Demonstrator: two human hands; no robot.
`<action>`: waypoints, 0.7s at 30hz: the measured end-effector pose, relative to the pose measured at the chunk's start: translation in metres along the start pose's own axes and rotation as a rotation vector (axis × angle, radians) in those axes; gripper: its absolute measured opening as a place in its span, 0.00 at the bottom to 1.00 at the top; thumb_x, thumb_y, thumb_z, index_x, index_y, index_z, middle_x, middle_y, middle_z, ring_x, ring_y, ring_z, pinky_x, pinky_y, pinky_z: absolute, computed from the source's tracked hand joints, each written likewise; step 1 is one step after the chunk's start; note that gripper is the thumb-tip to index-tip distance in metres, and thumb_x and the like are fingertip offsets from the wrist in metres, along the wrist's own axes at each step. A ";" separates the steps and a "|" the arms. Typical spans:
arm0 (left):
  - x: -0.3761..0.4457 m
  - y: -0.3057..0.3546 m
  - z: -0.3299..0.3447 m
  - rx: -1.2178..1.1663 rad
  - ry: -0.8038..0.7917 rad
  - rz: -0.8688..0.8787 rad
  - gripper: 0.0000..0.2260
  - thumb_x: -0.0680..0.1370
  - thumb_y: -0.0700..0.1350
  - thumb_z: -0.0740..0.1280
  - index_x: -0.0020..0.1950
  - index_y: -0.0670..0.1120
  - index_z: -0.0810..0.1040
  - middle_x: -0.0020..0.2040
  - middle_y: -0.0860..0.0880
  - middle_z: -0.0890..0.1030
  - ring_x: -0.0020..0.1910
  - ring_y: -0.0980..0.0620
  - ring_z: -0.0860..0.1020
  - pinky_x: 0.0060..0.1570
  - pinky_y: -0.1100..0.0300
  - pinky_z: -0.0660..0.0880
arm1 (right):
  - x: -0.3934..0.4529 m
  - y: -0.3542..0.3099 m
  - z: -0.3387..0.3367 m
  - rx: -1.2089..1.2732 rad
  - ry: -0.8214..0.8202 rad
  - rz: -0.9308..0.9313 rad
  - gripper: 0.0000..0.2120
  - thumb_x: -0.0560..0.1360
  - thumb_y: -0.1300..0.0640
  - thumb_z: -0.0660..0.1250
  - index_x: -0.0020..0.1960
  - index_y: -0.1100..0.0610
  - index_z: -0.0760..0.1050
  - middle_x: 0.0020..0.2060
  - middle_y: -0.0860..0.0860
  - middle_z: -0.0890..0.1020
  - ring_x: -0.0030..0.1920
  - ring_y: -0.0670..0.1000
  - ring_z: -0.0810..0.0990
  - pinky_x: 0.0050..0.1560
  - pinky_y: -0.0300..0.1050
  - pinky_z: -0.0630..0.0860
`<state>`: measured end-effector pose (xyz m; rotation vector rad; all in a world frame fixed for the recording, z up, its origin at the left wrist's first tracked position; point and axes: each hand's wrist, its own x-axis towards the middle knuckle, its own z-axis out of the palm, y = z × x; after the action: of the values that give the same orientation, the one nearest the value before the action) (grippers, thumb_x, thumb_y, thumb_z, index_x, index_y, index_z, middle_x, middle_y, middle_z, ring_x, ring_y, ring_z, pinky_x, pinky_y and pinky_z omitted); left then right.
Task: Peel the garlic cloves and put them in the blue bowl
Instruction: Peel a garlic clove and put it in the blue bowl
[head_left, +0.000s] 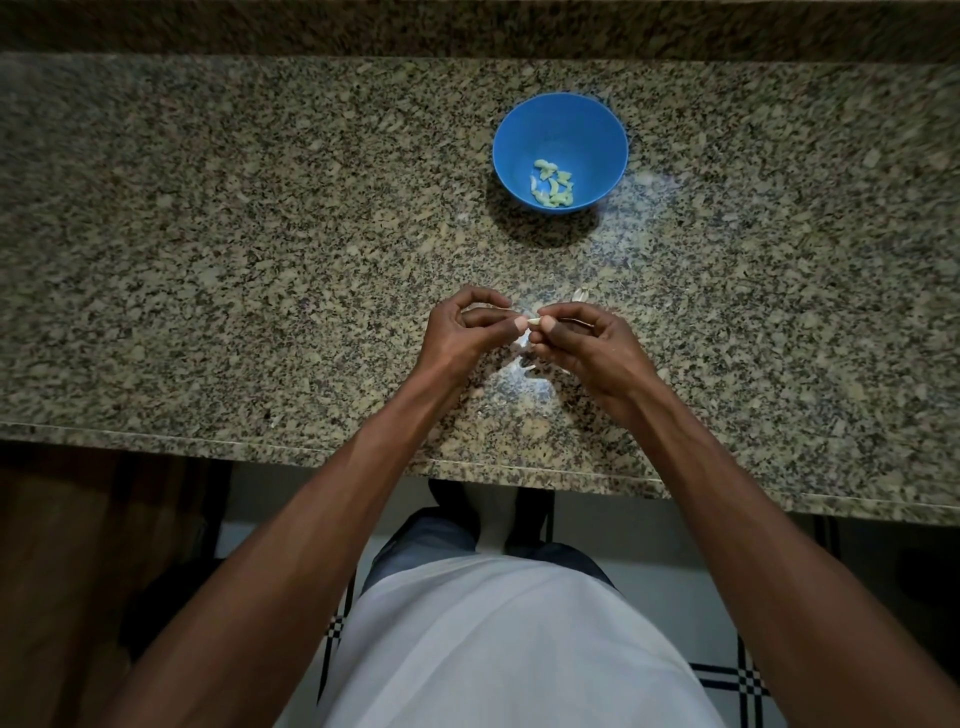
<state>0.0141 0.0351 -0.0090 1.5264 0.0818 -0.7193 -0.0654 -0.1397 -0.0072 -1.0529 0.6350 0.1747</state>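
Head view: garlic clove (533, 322) pinched between both hands.

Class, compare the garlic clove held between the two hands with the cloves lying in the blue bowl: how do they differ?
The held clove is pinched between the left hand and the right hand; the bowl cloves lie loose in the blue bowl. The held clove is single and whitish; the bowl cloves are several and pale green. Both are small garlic pieces.
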 end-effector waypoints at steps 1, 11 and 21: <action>0.000 0.000 0.000 0.009 -0.009 0.012 0.16 0.73 0.38 0.79 0.58 0.41 0.80 0.52 0.40 0.87 0.55 0.43 0.85 0.60 0.47 0.80 | 0.000 0.000 0.000 0.026 0.008 0.011 0.08 0.79 0.67 0.71 0.57 0.64 0.82 0.48 0.58 0.88 0.50 0.54 0.87 0.52 0.43 0.83; -0.005 0.001 0.006 0.103 -0.083 0.137 0.12 0.77 0.39 0.76 0.59 0.40 0.85 0.56 0.47 0.86 0.59 0.50 0.84 0.60 0.56 0.80 | 0.000 0.004 0.008 0.065 0.088 0.009 0.12 0.79 0.66 0.72 0.61 0.66 0.80 0.51 0.60 0.87 0.50 0.53 0.87 0.52 0.44 0.83; -0.004 -0.009 0.004 0.038 0.041 0.086 0.11 0.76 0.40 0.76 0.57 0.39 0.85 0.55 0.47 0.87 0.55 0.53 0.85 0.52 0.62 0.80 | 0.002 -0.004 0.006 -0.227 0.010 0.026 0.11 0.74 0.57 0.78 0.54 0.60 0.86 0.51 0.53 0.88 0.54 0.54 0.86 0.57 0.50 0.81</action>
<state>0.0046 0.0342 -0.0148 1.5718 0.0329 -0.6246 -0.0594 -0.1366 -0.0036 -1.2648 0.6487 0.2688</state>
